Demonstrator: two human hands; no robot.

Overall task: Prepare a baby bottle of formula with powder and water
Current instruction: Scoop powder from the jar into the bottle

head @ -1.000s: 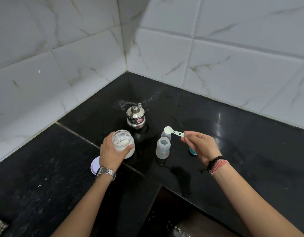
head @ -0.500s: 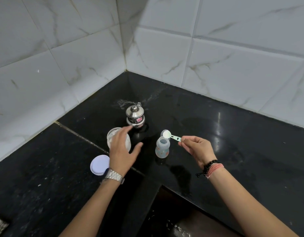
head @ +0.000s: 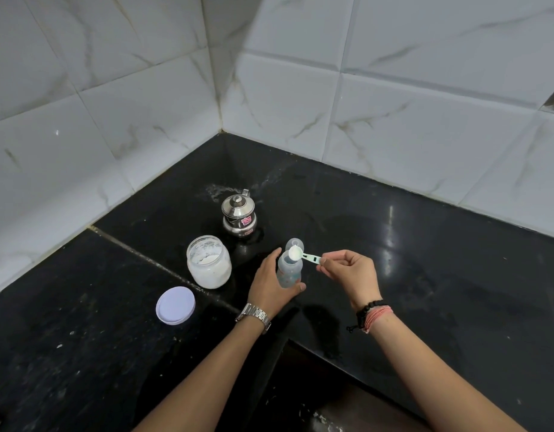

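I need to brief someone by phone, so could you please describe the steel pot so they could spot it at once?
Find the corner where the two tiled walls meet the black counter. The steel pot stands nearest it, behind the powder jar and baby bottle. It alone is shiny metal, with a knobbed lid.

The black stone table (head: 425, 275) carries an open powder jar (head: 209, 262), its lid (head: 175, 305) flat at seven o'clock, a steel pot (head: 239, 216) at twelve, and a baby bottle (head: 289, 270) at three.
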